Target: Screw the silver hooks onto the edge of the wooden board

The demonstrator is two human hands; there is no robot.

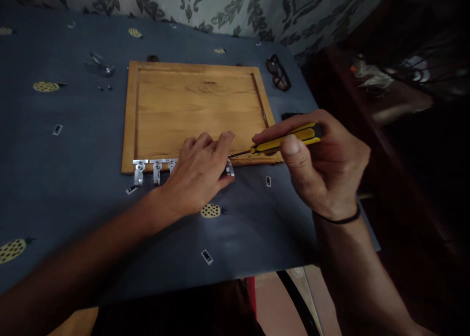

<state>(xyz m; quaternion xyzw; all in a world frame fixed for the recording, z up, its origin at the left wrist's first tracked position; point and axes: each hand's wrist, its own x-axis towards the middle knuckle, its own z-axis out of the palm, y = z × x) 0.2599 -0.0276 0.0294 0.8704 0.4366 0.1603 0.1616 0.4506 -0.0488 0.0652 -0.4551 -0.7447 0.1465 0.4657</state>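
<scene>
A framed wooden panel point(205, 101) lies flat on the blue tablecloth. Along its near edge runs a metal hook rail point(157, 169), its hooks hanging over the edge; my hand hides the middle of it. My left hand point(200, 174) bends over the rail, fingers on the panel and thumb below the edge, closed around the rail near its right-hand hook point(230, 167). In my right hand point(323, 164) is a yellow and black screwdriver point(282, 139), gripped by its handle. Its shaft points left, and the tip ends beside my left fingers, where I cannot see exactly what it touches.
Behind the panel's left corner lie a shiny metal piece point(103, 65) and two small dark bits point(105, 87). Eyeglasses point(278, 73) rest near the table's right edge. A dark object point(292, 115) is partly behind my right hand. Patterned wallpaper point(235, 5) borders the back.
</scene>
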